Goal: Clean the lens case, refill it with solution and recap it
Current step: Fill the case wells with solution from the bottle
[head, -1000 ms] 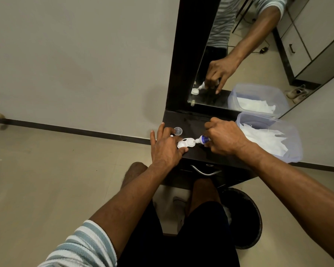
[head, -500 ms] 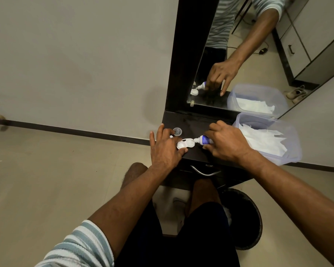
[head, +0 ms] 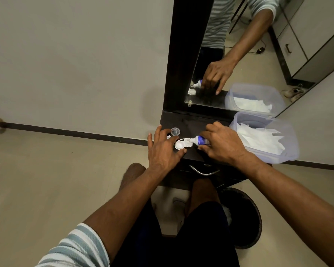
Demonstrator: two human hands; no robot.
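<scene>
- The lens case (head: 182, 144) lies on the dark counter (head: 193, 124), centre frame. My left hand (head: 163, 149) pinches its left well between forefinger and thumb, other fingers spread.
- My right hand (head: 223, 144) grips the solution bottle (head: 201, 140), just right of the case.
- Compared with a second ago, more of the bottle's blue label shows beyond my fingers; the case has stayed put.
- The bottle lies almost level, long axis left-right, nozzle pointing frame-left and meeting the case's right well. The case also runs left-right.

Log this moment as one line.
step: refilling | left hand: holds lens case on dark counter | right hand: grips solution bottle, nozzle at case's open well | clear cap: loose, beyond case
</scene>
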